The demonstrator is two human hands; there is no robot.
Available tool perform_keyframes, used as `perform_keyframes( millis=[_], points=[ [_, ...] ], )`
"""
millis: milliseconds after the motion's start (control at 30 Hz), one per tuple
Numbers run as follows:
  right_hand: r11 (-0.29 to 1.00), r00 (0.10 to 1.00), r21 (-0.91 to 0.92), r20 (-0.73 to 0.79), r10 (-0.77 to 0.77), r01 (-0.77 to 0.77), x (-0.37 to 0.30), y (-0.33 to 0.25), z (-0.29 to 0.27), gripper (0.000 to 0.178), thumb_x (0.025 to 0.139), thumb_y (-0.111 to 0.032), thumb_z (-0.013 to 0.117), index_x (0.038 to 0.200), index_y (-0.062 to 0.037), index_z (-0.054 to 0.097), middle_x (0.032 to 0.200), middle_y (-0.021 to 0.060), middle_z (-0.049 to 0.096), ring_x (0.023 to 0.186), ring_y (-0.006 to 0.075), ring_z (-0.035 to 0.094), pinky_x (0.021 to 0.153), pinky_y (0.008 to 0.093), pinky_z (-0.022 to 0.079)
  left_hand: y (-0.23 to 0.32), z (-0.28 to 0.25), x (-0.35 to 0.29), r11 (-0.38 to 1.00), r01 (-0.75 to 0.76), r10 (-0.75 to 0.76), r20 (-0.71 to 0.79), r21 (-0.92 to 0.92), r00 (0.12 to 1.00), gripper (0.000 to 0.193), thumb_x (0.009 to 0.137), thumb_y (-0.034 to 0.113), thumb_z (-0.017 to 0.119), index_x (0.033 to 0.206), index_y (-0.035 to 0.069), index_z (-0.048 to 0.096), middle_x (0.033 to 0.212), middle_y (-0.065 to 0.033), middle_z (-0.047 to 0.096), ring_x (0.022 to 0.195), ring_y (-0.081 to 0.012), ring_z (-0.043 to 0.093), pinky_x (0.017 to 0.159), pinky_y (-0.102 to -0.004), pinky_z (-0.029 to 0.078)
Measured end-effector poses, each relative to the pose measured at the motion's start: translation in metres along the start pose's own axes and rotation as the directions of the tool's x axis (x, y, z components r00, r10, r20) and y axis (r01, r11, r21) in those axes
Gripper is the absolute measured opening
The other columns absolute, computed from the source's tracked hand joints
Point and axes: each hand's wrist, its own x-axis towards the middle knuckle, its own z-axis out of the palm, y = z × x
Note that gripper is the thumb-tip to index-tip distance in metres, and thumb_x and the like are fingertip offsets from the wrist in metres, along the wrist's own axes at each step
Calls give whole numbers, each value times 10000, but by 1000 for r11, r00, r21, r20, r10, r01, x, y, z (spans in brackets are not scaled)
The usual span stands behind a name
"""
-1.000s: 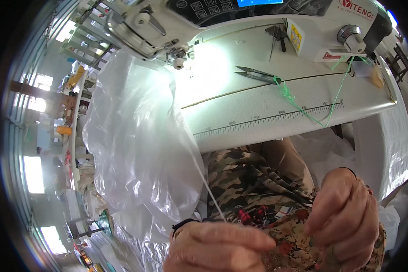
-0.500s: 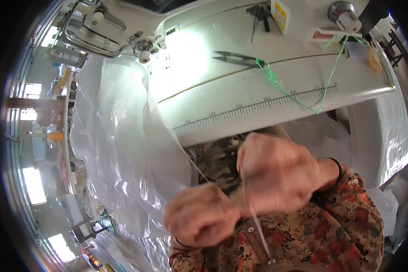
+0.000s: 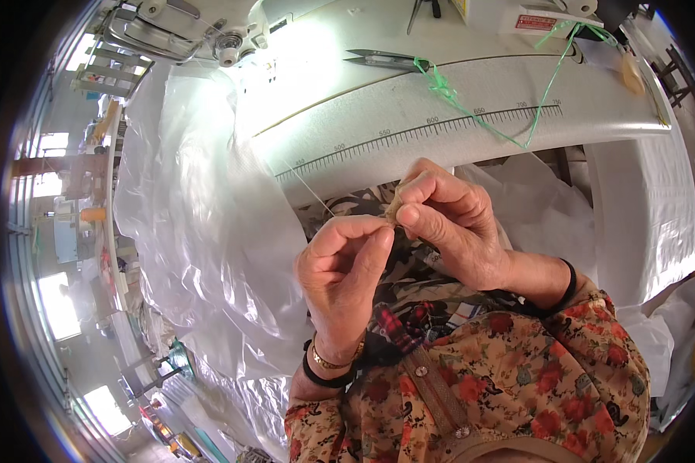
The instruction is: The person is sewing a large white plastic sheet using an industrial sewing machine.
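My left hand is closed in a pinch, thumb and forefinger tips together. A thin white thread slants down from the edge of the translucent white plastic sheeting to this hand; its end is hidden by the fingers. My right hand is closed too, pinching a small tan piece whose kind I cannot make out. The fingertips of both hands meet at that piece, above my lap and in front of the table edge.
A sewing machine head with a bright lamp stands at the upper left. On the table, marked with a ruler scale, lie dark thread snips and tangled green string. More white sheeting hangs at the right.
Both hands were blurred and lower, apparently fists with a thread between them. They have risen toward the table edge and now pinch fingertip to fingertip. The whole view has shifted slightly.
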Motion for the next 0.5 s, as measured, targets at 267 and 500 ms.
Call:
perform_keyframes(
  millis=[267, 500],
  points=[
    [996, 995, 91, -105, 1, 9, -3, 9, -5, 111, 958, -147, 572, 917, -43, 575, 835, -30, 536, 736, 32, 462, 672, 186, 392, -5, 3, -2, 987, -100, 100, 3, 129, 995, 58, 863, -56, 624, 905, -18, 636, 688, 64, 545, 602, 16, 412, 532, -140, 310],
    [971, 955, 237, -293, 50, 22, -12, 21, -26, 185, 962, -220, 565, 866, -65, 588, 792, -16, 558, 705, 71, 499, 668, 221, 420, -11, 5, -2, 969, -184, 187, -7, 167, 982, 84, 854, -64, 638, 930, -30, 648, 689, 57, 563, 598, 21, 425, 522, -137, 322]
  ],
)
